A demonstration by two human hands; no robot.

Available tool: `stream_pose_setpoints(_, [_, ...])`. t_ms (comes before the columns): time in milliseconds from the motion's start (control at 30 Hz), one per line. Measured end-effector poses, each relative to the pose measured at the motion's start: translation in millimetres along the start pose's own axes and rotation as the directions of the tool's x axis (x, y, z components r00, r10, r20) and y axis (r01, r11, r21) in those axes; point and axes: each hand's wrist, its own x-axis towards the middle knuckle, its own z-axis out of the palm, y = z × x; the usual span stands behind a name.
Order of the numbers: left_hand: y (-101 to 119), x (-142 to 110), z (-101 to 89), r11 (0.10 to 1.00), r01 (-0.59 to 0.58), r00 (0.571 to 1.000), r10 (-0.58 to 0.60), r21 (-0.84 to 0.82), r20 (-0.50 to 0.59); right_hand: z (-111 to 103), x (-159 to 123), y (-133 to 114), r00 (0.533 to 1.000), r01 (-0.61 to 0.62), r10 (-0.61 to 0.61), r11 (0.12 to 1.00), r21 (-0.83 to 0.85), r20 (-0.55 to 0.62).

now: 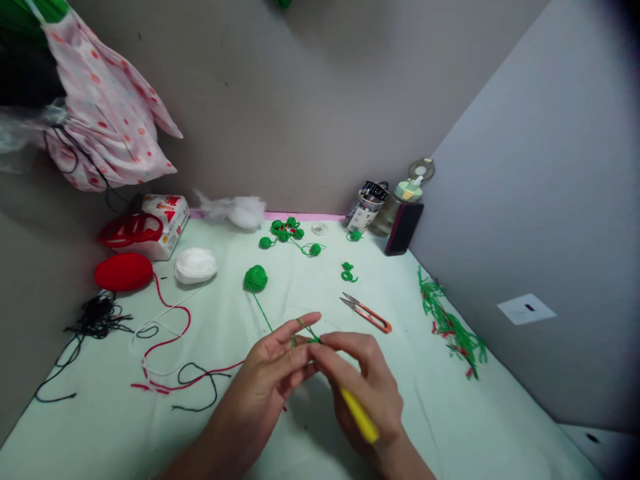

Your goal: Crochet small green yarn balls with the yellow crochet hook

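Between thumb and fingers, my left hand [277, 363] pinches a small bit of green yarn, with a strand looped over its raised index finger. My right hand [367, 377] is closed around a crochet hook with a yellow handle [361, 417]; its tip meets the yarn at my left fingertips and is mostly hidden. The working strand runs back to a green yarn ball [256, 279] on the table. Orange-handled thread snips [367, 313] lie beyond my right hand. Small green crocheted pieces [348, 272] rest behind them.
Red yarn [124, 272], white yarn [195, 266] and tangled black yarn [97, 319] lie at left with loose strands. White stuffing [245, 212] and green crocheted balls [287, 230] sit at the back. A pen cup [364, 213], phone [404, 230] and green scraps [447, 317] are right.
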Motion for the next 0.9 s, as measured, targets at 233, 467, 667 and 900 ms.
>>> stream_pose_setpoints(233, [8,0,0.0,0.998,-0.067,0.998,0.067,0.014,-0.018,3,8,6,0.916,-0.344,0.399,0.745,0.571,0.030])
stream_pose_setpoints(467, [5,1,-3.8,0.991,-0.083,0.997,0.084,0.102,-0.003,3,9,7,0.865,-0.430,0.492,0.631,0.646,0.096])
stream_pose_setpoints(667, [5,0,-1.6,0.973,-0.107,0.994,0.103,0.202,0.029,3,11,8,0.889,-0.416,0.451,0.723,0.551,0.080])
stream_pose_setpoints(900, [9,-6,3.7,0.963,-0.137,0.989,0.145,0.230,-0.020,1,12,3,0.899,-0.391,0.431,0.706,0.590,0.080])
